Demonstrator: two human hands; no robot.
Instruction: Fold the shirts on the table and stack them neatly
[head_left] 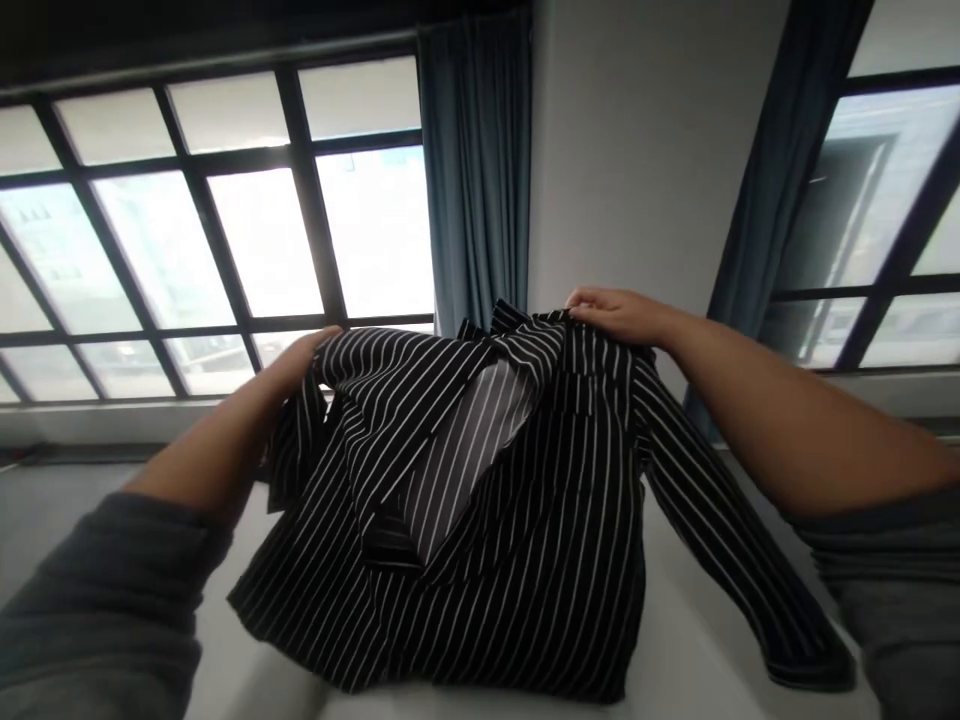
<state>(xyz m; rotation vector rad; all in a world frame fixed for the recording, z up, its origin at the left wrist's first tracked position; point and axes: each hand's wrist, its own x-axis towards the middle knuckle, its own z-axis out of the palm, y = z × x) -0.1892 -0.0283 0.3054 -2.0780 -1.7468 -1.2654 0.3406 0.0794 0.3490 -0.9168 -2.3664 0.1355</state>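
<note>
A black shirt with thin white stripes [525,520] hangs in front of me, held up by its shoulders, its lower part resting on a white surface [675,660]. My left hand [296,362] grips the left shoulder, fingers closed into the cloth. My right hand [615,312] pinches the right shoulder near the collar, fingers curled over the fabric. The shirt's front falls open in the middle and shows its grey inner side. One long sleeve [720,530] trails down to the right.
Large dark-framed windows [225,230] fill the left and a second window [885,220] the right. Blue-grey curtains [476,170] hang beside a pale wall [637,150]. My grey sleeves [105,600] show at both lower corners.
</note>
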